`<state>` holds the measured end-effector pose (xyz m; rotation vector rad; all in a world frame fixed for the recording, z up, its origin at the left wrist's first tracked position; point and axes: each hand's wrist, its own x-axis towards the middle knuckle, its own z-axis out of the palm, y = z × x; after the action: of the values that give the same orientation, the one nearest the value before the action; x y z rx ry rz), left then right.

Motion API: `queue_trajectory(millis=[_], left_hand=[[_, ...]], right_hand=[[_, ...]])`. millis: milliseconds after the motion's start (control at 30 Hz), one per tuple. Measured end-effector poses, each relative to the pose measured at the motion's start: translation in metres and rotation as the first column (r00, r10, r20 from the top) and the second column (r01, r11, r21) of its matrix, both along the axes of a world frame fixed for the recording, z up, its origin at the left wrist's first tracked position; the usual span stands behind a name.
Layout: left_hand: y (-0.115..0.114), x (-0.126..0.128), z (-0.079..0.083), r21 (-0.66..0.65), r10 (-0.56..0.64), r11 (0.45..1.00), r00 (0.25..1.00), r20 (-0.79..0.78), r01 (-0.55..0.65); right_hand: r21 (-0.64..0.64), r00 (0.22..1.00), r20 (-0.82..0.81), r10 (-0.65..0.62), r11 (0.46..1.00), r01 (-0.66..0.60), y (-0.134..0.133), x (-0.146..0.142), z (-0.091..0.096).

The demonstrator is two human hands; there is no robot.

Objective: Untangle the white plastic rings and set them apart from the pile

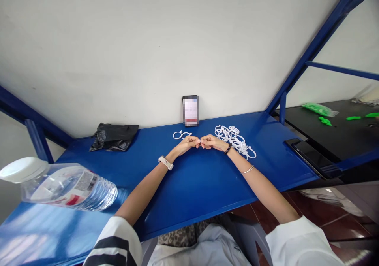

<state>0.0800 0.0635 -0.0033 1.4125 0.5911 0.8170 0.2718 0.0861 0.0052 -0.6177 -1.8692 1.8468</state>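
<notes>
My left hand (189,142) and my right hand (211,141) meet fingertip to fingertip above the blue table. Both are closed, pinching a small white plastic piece (200,142) that looks like part of a ring; the fingers hide most of it. Just behind my left hand lie two white plastic rings (177,134), flat and side by side. To the right of my right hand spreads a loose heap of similar white rings (237,140), several of them overlapping, with small knobs visible on some.
A phone (191,112) stands upright against the wall. On the blue table (189,187), a black plastic bag (115,137) lies at the back left and a large clear bottle (71,185) at the left. Another dark phone (310,155) rests at the right edge, near a black table with green pieces.
</notes>
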Motion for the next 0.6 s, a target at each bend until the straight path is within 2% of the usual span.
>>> queue_trajectory(millis=[433, 600], left_hand=[[0.0046, -0.0011, -0.0059, 0.158, 0.058, 0.986, 0.994, -0.094, -0.042], [0.0057, -0.0011, -0.0069, 0.190, 0.097, 0.979, 0.989, -0.109, -0.075]], right_hand=[[0.049, 0.999, 0.054, 0.009, 0.999, -0.012, 0.0023, 0.0008, -0.0008], [0.074, 0.998, 0.051, -0.027, 0.997, 0.023, 0.0001, -0.0001, 0.0000]])
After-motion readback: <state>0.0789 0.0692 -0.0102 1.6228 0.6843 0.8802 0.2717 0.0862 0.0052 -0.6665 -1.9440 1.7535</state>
